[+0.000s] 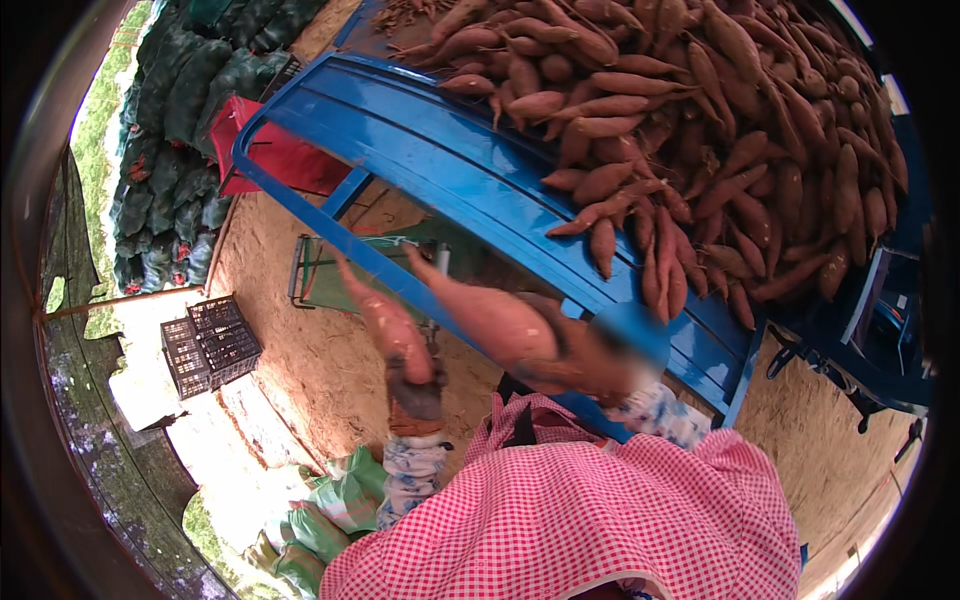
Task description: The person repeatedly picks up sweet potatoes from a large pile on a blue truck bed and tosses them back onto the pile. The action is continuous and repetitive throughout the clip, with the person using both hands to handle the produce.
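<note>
My left hand (415, 397), in a dark glove, grips a slender sweet potato (386, 322) by its lower end, tip pointing up and away. Closed around a larger, thicker sweet potato (495, 322) is my right hand (577, 360), partly blurred, in front of the lowered blue metal side panel (450, 157). Both roots are held above the panel's outer rail. A large heap of sweet potatoes (675, 135) covers the blue vehicle bed and spills onto the panel. Below the rail, a green mesh bag (337, 277) hangs by a metal frame, partly hidden by the panel and roots.
Filled dark green mesh sacks (172, 127) are stacked at the upper left beside a red container (277, 150). Black plastic crates (214, 345) stand on the dirt floor (315, 375). Green woven sacks (330, 510) lie at the lower left. More blue vehicle parts (885, 322) show at the right.
</note>
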Demonstrator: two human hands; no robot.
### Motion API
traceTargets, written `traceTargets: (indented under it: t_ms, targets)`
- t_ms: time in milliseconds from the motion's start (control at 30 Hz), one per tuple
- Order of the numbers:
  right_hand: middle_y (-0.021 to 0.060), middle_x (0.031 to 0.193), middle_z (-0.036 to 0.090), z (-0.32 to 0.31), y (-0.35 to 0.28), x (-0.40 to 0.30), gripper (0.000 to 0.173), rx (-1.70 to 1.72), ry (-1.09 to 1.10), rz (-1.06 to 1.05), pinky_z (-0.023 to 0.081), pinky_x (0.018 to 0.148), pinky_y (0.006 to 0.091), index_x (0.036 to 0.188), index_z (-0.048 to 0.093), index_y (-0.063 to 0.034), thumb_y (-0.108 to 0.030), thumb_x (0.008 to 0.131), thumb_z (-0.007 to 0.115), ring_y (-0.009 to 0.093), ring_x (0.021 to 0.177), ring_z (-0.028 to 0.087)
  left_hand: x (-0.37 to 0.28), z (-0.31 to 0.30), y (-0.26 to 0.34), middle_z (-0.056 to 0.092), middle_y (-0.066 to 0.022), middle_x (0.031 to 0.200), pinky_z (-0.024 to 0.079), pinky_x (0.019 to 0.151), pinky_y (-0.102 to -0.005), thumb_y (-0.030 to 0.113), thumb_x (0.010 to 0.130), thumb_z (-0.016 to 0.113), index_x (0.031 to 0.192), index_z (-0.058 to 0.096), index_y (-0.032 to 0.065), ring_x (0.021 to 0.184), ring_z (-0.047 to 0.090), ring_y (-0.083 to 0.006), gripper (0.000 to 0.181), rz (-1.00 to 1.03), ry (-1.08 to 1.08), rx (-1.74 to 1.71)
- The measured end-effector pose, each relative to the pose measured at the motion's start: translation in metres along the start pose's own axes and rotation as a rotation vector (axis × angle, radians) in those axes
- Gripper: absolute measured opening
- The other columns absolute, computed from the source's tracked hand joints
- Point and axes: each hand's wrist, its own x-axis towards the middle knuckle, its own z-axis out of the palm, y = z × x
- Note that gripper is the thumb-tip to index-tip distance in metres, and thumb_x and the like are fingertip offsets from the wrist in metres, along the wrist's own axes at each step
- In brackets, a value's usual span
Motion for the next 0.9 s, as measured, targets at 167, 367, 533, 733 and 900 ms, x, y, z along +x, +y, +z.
traceTargets:
  t_ms: [167,367,533,733,900]
  targets:
    - [0.0253,0.128,0.054,0.106,-0.011,0.108,0.074,-0.125,-0.042,-0.267,0.045,0.097,0.0464,0.136,0.044,-0.0031,-0.044,0.080,0.073,0.041,0.116,0.055,0.037,-0.044,0.057,0.059,-0.0110,0.111,0.053,0.078,-0.0372,0.050,0.093,0.051,0.123,0.052,0.0146,0.096,0.059,-0.0241,0.047,0.263,0.295,0.178]
    - [0.0201,0.115,0.055,0.104,0.052,0.109,0.058,-0.168,0.208,-0.536,0.049,0.088,0.0459,0.130,0.045,-0.0042,-0.032,0.086,0.070,0.038,0.105,0.059,0.061,-0.085,0.063,0.049,-0.0154,0.134,0.047,0.096,-0.0451,0.045,0.094,0.055,0.137,0.046,0.0108,0.122,0.048,-0.0337,0.056,0.256,0.619,0.455]
    - [0.0165,0.130,0.057,-0.083,0.083,-0.015,0.048,-0.031,1.110,-0.337,0.046,0.098,0.0339,0.134,0.050,-0.0035,-0.012,0.089,0.064,0.024,0.112,0.059,0.059,0.033,0.034,0.052,-0.0163,0.131,0.048,0.094,-0.0408,0.031,0.096,0.054,0.138,0.044,0.0039,0.119,0.052,-0.0319,0.050,0.534,0.318,0.879]
    - [0.0175,0.122,0.057,-0.295,0.269,-0.182,0.053,0.066,1.923,0.044,0.046,0.096,0.0369,0.130,0.049,0.0014,-0.026,0.089,0.069,0.028,0.112,0.056,0.114,0.190,-0.108,0.061,-0.0143,0.119,0.050,0.088,-0.0333,0.008,0.089,0.064,0.128,0.053,-0.0012,0.102,0.062,-0.0243,0.041,0.597,-0.519,1.400]
    - [0.0233,0.124,0.055,-0.375,0.221,-0.222,0.060,-0.831,1.915,0.227,0.044,0.099,0.0439,0.131,0.047,-0.0009,-0.034,0.087,0.069,0.039,0.114,0.054,0.144,0.327,-0.275,0.065,-0.0127,0.109,0.047,0.091,-0.0372,0.020,0.082,0.072,0.119,0.062,0.0047,0.097,0.062,-0.0284,0.041,1.172,-1.245,1.709]
